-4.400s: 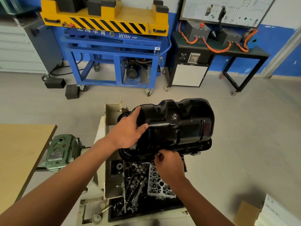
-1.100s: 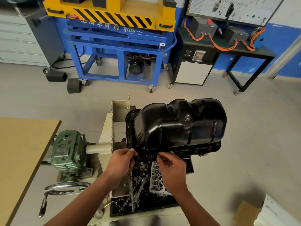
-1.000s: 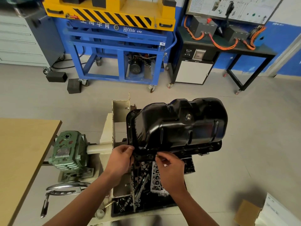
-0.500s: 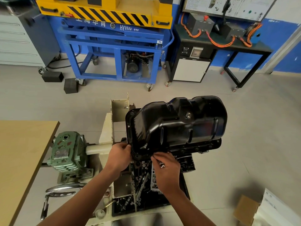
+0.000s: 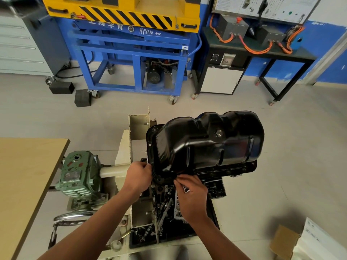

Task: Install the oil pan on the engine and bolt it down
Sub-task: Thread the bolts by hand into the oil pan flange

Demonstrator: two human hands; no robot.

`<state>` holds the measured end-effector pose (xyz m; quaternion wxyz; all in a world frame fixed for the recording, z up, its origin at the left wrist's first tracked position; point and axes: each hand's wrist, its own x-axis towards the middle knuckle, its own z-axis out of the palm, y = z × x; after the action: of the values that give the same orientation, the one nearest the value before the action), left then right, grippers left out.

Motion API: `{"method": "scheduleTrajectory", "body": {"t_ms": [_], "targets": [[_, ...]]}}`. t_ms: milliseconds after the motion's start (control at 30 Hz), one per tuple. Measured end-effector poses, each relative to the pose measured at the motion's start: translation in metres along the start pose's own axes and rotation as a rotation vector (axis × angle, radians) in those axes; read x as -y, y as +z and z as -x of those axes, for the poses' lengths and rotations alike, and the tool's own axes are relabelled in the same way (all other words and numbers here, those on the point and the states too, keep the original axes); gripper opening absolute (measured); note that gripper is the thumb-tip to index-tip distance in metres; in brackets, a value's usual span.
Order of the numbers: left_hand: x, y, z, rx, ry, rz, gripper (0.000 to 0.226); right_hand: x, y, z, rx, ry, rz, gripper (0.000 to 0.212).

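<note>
The glossy black oil pan [image 5: 206, 143] sits upside-up on the engine [image 5: 216, 188] mounted on a cream stand [image 5: 139, 124]. My left hand [image 5: 139, 178] grips the pan's flange at its near-left corner. My right hand [image 5: 189, 192] is just right of it, fingertips pinched at the near flange edge on a small bolt, with several more silvery bolts showing in its palm. Several bolt heads line the near flange [image 5: 227, 171] further right. The engine below the pan is mostly hidden by my hands.
A black parts tray [image 5: 165, 228] with loose engine parts lies under my wrists. A green gearbox [image 5: 78, 173] with a crank handle stands left, beside a wooden table [image 5: 24, 177]. A blue and yellow lift cart [image 5: 131, 45] and a black bench [image 5: 259, 51] stand behind. Cardboard boxes [image 5: 300, 241] lie at lower right.
My left hand came off the top of the pan and dropped to its near-left flange corner. My right hand shifted slightly left along the near flange.
</note>
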<state>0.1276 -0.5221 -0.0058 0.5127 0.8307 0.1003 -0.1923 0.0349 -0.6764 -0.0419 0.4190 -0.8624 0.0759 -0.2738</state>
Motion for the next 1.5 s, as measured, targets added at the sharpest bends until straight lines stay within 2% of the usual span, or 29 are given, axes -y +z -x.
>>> {"method": "scheduleTrajectory", "body": {"t_ms": [300,867,1500], "targets": [[0.000,0.002,-0.001,-0.021,0.017,-0.048,0.040,0.000,0.001,-0.002,-0.010,0.011,-0.007,0.014],[0.002,0.007,0.003,-0.101,0.067,-0.108,0.037,-0.004,-0.006,-0.008,0.088,0.018,-0.009,0.013],[0.004,0.007,0.005,-0.086,0.055,-0.045,0.039,0.004,-0.007,-0.008,0.077,-0.017,0.019,0.011]]}}
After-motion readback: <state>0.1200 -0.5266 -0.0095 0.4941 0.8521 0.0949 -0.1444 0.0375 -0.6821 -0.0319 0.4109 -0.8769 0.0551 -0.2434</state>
